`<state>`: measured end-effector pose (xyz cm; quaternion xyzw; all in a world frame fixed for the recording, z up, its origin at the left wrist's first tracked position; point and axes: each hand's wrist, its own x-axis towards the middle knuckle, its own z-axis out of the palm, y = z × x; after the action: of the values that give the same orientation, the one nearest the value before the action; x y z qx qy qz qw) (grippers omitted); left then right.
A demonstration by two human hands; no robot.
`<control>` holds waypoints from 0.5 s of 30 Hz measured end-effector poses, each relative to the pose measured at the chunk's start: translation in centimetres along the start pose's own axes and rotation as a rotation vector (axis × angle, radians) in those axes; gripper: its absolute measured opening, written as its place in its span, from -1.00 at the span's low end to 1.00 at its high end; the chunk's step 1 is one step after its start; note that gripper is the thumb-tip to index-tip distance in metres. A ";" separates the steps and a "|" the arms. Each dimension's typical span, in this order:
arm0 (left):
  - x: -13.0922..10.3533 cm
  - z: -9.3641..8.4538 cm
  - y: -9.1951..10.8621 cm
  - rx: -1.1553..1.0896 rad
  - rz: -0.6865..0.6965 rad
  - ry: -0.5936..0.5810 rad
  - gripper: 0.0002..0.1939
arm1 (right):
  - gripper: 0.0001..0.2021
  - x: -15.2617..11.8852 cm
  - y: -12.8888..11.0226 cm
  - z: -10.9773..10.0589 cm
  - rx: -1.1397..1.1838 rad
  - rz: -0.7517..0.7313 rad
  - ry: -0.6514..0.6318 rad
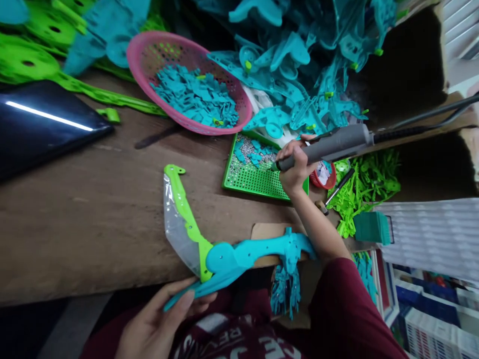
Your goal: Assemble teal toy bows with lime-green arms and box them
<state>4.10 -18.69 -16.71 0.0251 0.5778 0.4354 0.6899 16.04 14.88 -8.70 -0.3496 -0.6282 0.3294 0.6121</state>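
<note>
My right hand [295, 169] is wrapped round a grey electric screwdriver [333, 144], its tip over a green perforated tray [262, 185]. Small metal screws [249, 152] and flat turquoise pieces [255, 158] lie in the tray. At the table's near edge, my left hand [160, 319] pinches the pointed end of a turquoise plastic toy assembly [224, 262]. A bright green curved arm [183, 204] with a clear plastic blade [177, 234] joins it and rests on the table. The assembly's other end lies under my right forearm.
A pink basket [134, 62] of turquoise pieces stands behind the tray. Turquoise parts [292, 65] are heaped at the back. A hammer [339, 188], a small red basket [329, 182] and green parts [368, 179] lie right. A black glossy panel [48, 129] sits left on the wooden table [93, 224].
</note>
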 end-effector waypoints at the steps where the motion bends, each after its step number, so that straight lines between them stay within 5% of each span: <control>1: 0.0 -0.3 -0.1 0.006 -0.012 -0.012 -0.42 | -0.72 -0.2 0.3 -0.1 0.000 0.008 -0.004; 11: -0.7 0.2 0.8 0.204 0.168 -0.087 -0.42 | -0.65 -0.1 1.4 0.0 -0.042 0.054 -0.012; 15: -0.8 0.8 1.6 0.275 0.334 -0.044 -0.42 | -0.65 -0.4 -1.8 0.2 -0.031 0.007 -0.010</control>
<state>3.83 -17.84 -14.98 0.2237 0.6044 0.4602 0.6106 15.83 13.61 -7.43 -0.3596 -0.6351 0.3233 0.6023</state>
